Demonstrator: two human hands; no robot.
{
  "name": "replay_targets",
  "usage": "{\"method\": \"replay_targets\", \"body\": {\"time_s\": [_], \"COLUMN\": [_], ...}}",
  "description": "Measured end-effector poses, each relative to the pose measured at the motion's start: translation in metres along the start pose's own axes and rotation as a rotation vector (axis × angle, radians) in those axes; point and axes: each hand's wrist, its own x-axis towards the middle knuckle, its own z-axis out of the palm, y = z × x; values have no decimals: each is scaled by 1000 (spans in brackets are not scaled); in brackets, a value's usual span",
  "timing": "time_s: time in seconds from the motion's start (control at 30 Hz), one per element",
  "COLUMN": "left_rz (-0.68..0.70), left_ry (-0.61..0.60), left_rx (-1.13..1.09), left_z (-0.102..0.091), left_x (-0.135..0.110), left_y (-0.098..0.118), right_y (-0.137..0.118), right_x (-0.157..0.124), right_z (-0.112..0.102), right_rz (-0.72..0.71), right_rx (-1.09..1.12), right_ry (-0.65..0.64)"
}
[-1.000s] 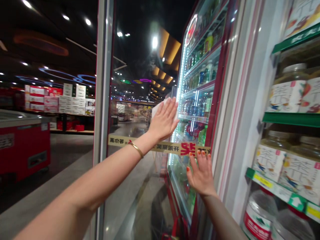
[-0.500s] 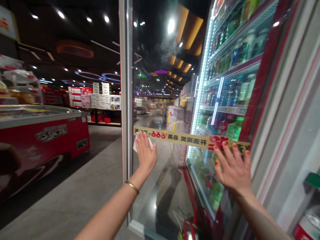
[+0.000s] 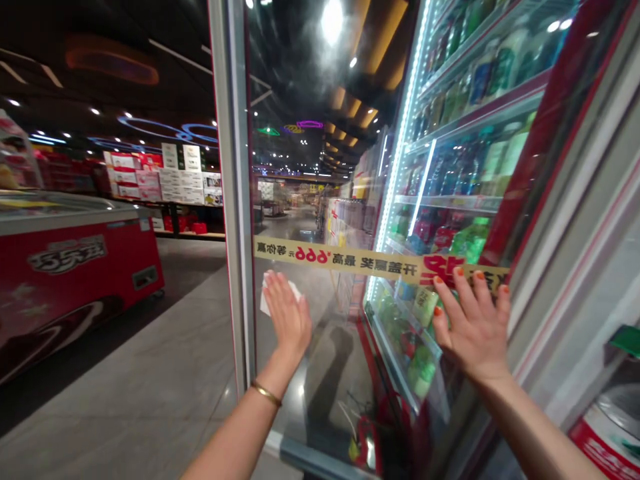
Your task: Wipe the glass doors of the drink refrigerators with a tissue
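On my feed the closest surface is a glass door point(image 3: 320, 360) standing open, its grey frame point(image 3: 231, 200) running top to bottom left of centre. Two bare forearms rise from the bottom edge, and both hands sit on that glass.

The left hand point(image 3: 287, 317), lower centre, lies flat with its fingers straight and close together. They are not curled round anything. Its palm pins the one white cloth point(image 3: 265, 303) against the pane just right of the frame. A corner of the cloth pokes out past the fingertips. One gold bracelet point(image 3: 265, 393) circles that wrist.

The right hand point(image 3: 473, 327), right of centre, is flat too, with five fingers spread wide and orange nails. It grips nothing. Its fingertips reach the lower edge of the single yellow banner point(image 3: 350, 261) taped across the door at mid height.

Through and beside the pane, at upper right, are lit cooler shelves point(image 3: 465, 200) packed with bottles, which are too blurred for me to count.

The grey tiled floor point(image 3: 140, 380) fills the lower left. Further back at the left edge stands one red chest freezer point(image 3: 75, 267), and beyond it a wall of stacked cartons point(image 3: 165, 177). The ceiling is dark, dotted with spotlights point(image 3: 330, 17) and coloured rings.
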Motion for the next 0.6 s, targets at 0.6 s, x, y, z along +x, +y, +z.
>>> {"method": "replay_targets", "body": {"time_s": [0.6], "left_rz": [38], "left_ry": [-63], "left_rx": [-19], "left_z": [-29], "left_x": [81], "left_y": [-70], "right_y": [5], "right_x": [-3], "right_z": [-1], "right_rz": [-59], "right_rx": [6], "right_ry": [31]}}
